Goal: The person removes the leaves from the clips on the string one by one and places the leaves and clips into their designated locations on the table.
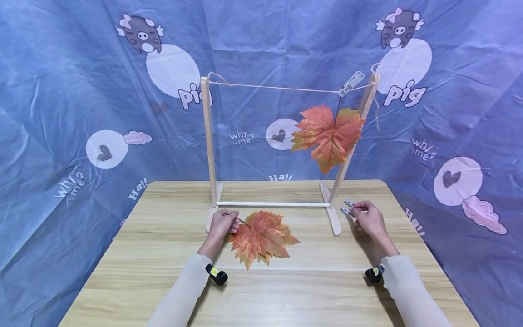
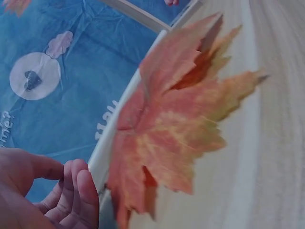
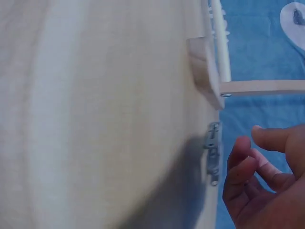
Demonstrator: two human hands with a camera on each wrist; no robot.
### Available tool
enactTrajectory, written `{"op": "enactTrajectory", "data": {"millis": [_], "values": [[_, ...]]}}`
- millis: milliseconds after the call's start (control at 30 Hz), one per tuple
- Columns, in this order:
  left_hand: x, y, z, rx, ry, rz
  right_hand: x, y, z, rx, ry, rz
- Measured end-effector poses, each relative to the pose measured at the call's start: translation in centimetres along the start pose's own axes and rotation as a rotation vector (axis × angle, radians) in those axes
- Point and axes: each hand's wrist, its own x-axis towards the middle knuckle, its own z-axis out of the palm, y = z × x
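Note:
My left hand (image 1: 224, 222) pinches the dark stem of an orange-red artificial maple leaf (image 1: 263, 238) low over the table. The leaf looks layered; whether it is more than one, I cannot tell. In the left wrist view, thumb and fingertips meet beside the leaf (image 2: 167, 119). Right of the stand, my right hand (image 1: 369, 220) hovers close to two small grey clothespins, a rear clothespin (image 1: 348, 203) and a front clothespin (image 1: 346, 211). Its fingers are loosely bent, and the right wrist view shows thumb and forefinger apart, with a clothespin (image 3: 213, 152) lying on the table beside them.
A wooden stand (image 1: 207, 141) with two posts and a white lower bar (image 1: 271, 204) stands at the table's back. Twine (image 1: 282, 88) runs between the post tops. Near its right end, a clothespin (image 1: 351, 84) holds another maple leaf (image 1: 331, 136) by the stem. Patterned blue cloth hangs behind.

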Motion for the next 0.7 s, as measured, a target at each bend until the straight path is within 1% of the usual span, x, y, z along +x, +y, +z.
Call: {"op": "enactTrajectory", "data": {"millis": [167, 300, 433, 533, 700], "values": [[0.0, 1.2, 0.0, -0.017, -0.006, 0.016, 0.0, -1.7, -0.8, -0.072, -0.006, -0.12], [-0.1, 2.1, 0.2, -0.011, -0.018, 0.049, 0.0, -3.2, -1.5, -0.109, -0.006, -0.184], [-0.4, 3.4, 0.4, -0.002, -0.023, 0.075, 0.1, -4.7, -2.5, -0.092, 0.001, -0.232], [-0.6, 4.5, 0.6, -0.002, -0.026, 0.098, 0.0, -6.1, -3.3, -0.074, 0.015, -0.283], [-0.7, 6.3, 0.9, -0.021, -0.036, 0.157, 0.1, -8.8, -4.5, -0.06, 0.051, -0.346]]}}
